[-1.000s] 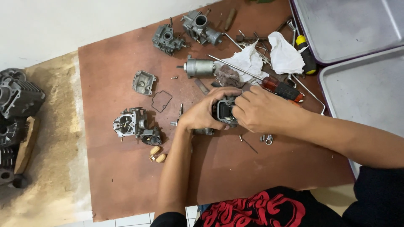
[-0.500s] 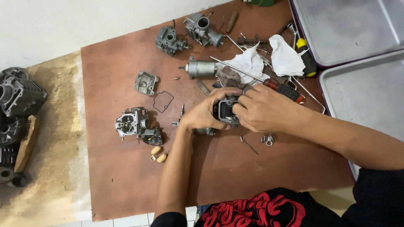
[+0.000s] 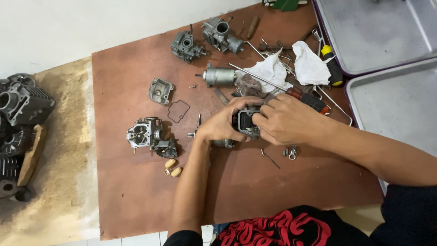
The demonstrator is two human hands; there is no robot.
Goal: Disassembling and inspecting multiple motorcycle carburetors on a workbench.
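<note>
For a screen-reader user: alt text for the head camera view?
Both hands, left hand and right hand, grip a small grey metal carburettor part above a brown board. Around it lie other carburettor bodies, white rags, a screwdriver and metal trays.

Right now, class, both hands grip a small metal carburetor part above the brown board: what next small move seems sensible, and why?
Probably steady the carburetor part with the left hand while the right hand works its fingertips at the open face. Both hands already clasp it, and the red-handled screwdriver lies unused just behind.
</note>
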